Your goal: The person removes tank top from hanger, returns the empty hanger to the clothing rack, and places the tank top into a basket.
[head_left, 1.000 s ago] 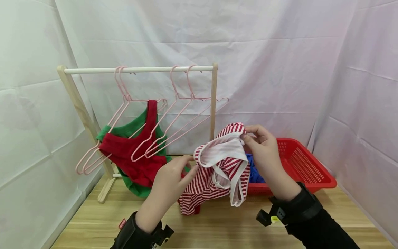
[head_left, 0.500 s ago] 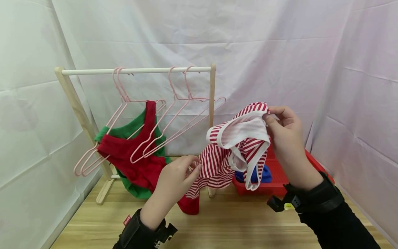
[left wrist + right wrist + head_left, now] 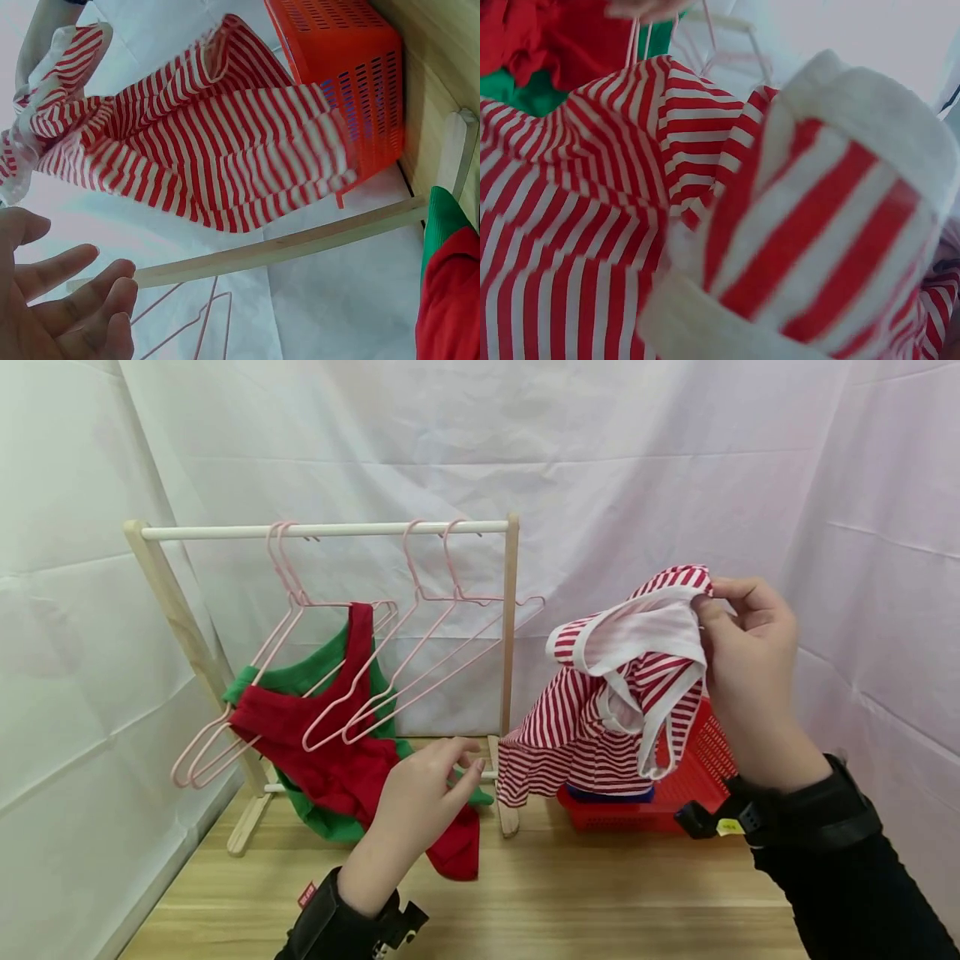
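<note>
My right hand pinches a red-and-white striped tank top by one end near its white-trimmed neckline. The top hangs bunched and slanted, its lower part over the front of the red basket. My left hand holds nothing. Its fingers are loosely bent near the red top on the rack. The left wrist view shows that hand apart from the striped top. In the right wrist view, the striped cloth fills most of the frame.
A wooden rack with a white rod stands at the left. Red and green tops hang there on pink hangers, and the bare pink hangers hang to their right. Blue cloth lies in the basket. White fabric walls surround the table.
My right hand has carried the striped top up and to the right. My left hand, which was holding it, has let go and now stays near the red top.
</note>
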`<state>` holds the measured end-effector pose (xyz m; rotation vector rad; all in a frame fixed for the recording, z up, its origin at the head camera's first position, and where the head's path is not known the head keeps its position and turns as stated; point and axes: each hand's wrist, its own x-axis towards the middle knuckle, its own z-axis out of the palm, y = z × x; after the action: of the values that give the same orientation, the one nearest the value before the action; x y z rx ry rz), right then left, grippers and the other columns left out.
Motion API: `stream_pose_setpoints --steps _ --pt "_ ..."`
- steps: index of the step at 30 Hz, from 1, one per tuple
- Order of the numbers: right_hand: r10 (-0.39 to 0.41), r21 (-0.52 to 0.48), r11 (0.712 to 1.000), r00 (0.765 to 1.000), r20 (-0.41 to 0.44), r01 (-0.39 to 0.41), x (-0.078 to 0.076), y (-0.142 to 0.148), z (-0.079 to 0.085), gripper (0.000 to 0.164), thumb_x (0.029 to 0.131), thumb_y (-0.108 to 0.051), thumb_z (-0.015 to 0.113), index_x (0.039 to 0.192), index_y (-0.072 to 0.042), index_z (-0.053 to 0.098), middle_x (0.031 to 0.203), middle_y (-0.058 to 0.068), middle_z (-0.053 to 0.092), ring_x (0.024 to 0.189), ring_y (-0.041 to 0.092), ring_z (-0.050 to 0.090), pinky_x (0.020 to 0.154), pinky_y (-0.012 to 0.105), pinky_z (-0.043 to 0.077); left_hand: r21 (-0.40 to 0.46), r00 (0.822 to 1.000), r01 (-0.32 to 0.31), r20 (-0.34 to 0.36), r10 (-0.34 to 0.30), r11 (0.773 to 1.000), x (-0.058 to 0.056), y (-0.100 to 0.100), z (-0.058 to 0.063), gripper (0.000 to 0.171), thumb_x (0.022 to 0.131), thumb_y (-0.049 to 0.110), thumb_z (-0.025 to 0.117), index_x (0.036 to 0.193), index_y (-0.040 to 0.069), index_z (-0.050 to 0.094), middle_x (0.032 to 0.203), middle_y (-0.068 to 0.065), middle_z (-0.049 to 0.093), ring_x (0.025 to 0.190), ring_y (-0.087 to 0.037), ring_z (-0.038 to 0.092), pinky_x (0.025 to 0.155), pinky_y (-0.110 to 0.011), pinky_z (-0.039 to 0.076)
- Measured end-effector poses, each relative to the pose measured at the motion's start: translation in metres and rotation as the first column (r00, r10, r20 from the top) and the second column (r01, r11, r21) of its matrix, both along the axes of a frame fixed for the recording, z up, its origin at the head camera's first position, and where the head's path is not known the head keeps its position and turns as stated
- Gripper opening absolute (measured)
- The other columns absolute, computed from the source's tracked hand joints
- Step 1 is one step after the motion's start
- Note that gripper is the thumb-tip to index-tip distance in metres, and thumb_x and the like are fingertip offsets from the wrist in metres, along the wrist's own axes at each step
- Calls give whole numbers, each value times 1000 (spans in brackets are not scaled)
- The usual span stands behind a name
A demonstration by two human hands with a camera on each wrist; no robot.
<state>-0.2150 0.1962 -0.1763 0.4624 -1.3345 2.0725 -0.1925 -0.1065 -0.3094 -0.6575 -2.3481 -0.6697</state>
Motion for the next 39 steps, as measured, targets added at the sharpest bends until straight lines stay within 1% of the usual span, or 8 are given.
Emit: stream_pose_setpoints --steps 6,11,19,25,28,32,35,39 --pt "-18 4 1000 1000 20 18 -18 14 7 27 77 -1 68 98 8 55 108 16 52 76 25 62 63 29 52 -7 1000 15 8 -15 1000 -2 3 -2 18 87 33 55 98 22 63 78 12 59 62 1 52 51 -17 41" --pt "-54 16 998 999 8 53 -37 23 12 26 76 -2 68 97 7 56 110 15 52 74 24 62 64 27 52 -20 1000 20 3 -20 1000 -4 7 -4 16 87 32 55 96 22 63 77 12 58 61 0 52 49 -16 39" --pt "-90 30 996 996 7 90 -67 35 12 25 76 -4 69 95 5 56 106 14 51 71 21 60 62 24 51 -48 999 37 13 -36 998 -9 19 -5 15 87 31 55 94 21 63 73 14 55 58 -1 51 48 -16 38" --pt "-138 0 990 990 25 138 -85 46 11 22 77 -4 68 93 3 56 102 11 51 64 17 57 55 21 48 -73 998 52 26 -51 996 -15 31 -5 19 89 33 52 95 20 63 73 13 57 58 -1 51 48 -15 38" --pt "-154 -8 988 987 40 154 -92 52 8 21 77 -4 68 92 2 56 101 10 51 64 17 57 54 21 47 -77 997 66 43 -63 995 -19 38 -4 20 89 35 51 95 19 64 74 13 57 59 0 50 48 -15 38" --pt "-176 22 984 981 80 175 -98 57 2 20 78 -6 67 93 1 55 104 9 50 71 17 58 59 21 49 -89 996 69 58 -64 994 -26 48 -3 21 89 35 51 94 20 64 73 13 57 60 0 50 47 -16 37" --pt "-193 50 981 972 132 188 -101 61 -6 22 79 -10 67 95 0 55 106 7 49 76 17 58 64 20 50 -101 996 67 69 -60 993 -30 55 -2 21 89 36 50 94 20 63 73 12 57 60 -1 50 47 -16 37" --pt "-199 83 979 960 198 185 -107 64 -19 24 78 -14 68 95 -2 56 105 6 48 78 16 58 65 20 50 -115 994 72 95 -61 991 -32 60 -3 21 89 35 50 95 20 63 75 12 58 60 -1 50 46 -15 36"
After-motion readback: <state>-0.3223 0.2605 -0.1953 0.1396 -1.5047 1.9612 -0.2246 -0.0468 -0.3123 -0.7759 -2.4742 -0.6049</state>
